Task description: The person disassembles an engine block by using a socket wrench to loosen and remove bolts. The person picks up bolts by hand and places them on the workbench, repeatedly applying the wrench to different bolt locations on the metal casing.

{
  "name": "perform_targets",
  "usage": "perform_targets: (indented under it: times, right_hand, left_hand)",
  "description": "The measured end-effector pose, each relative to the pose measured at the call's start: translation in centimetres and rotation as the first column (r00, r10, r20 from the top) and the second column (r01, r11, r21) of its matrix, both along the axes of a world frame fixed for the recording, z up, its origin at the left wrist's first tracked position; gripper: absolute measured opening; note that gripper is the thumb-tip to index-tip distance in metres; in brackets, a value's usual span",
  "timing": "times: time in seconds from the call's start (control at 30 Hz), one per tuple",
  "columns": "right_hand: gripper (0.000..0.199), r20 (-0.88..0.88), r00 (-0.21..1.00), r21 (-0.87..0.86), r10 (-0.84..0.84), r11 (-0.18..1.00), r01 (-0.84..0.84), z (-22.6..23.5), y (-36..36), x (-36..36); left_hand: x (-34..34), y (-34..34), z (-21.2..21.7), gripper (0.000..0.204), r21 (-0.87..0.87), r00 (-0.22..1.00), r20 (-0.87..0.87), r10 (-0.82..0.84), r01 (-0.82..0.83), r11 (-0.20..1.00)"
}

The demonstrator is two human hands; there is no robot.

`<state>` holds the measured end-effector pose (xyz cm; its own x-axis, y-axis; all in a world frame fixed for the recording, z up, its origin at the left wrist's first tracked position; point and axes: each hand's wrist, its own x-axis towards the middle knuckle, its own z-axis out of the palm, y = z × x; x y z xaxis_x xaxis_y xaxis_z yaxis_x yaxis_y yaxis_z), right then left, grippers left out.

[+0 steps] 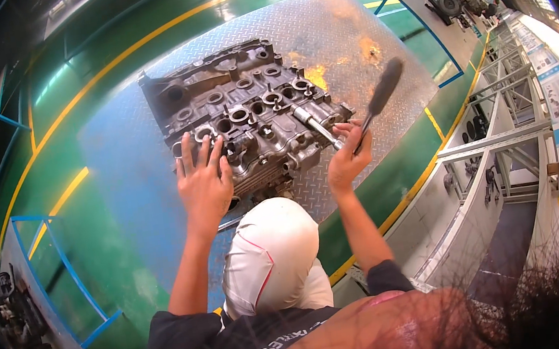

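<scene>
A dark grey metal engine part (269, 141), likely a cylinder head or block, lies on a diamond-plate platform (149, 175) in front of me. Its top has several round bores and upright studs. On its near left edge rests my left hand (205, 186), fingers spread and holding nothing. My right hand (350, 158), near the right end of the casting, is closed around a ratchet wrench (385, 88), whose long black handle points up and away. A silvery socket extension (317, 127) runs from that hand to the casting's top. The ratchet's head is mostly hidden by my fingers.
My bent knee in pale trousers (271, 255) is close to the engine's near side. White metal frames (490, 150) stand at the right. Blue frames (64, 282) and more machine parts (15, 308) are at the left. Yellow lines (140, 42) mark the green floor.
</scene>
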<state>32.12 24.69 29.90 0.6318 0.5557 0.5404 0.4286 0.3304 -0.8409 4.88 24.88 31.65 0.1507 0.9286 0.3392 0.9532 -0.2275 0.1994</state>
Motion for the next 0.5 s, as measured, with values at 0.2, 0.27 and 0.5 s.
perform_targets:
  times: [0.2,0.27,0.5]
  right_hand:
    - [0.012,0.603,0.796,-0.064,0.051,0.998,-0.015,-1.1,-2.4,0.2]
    - [0.023,0.887,0.417,-0.066,0.200,0.947,-0.314,1.5,-1.3,2.7]
    - [0.020,-0.078,0.996,-0.097,-0.032,0.995,0.024,1.8,0.1,-0.9]
  left_hand:
    - [0.1,0.2,-0.1,0.041,-0.014,0.999,0.034,-0.022,0.023,1.000]
    - [-0.1,0.0,0.1,0.041,-0.016,1.000,0.019,-0.015,0.015,1.000]
    - [-0.1,-0.1,0.3,0.041,-0.007,0.999,0.033,-0.014,0.014,1.000]
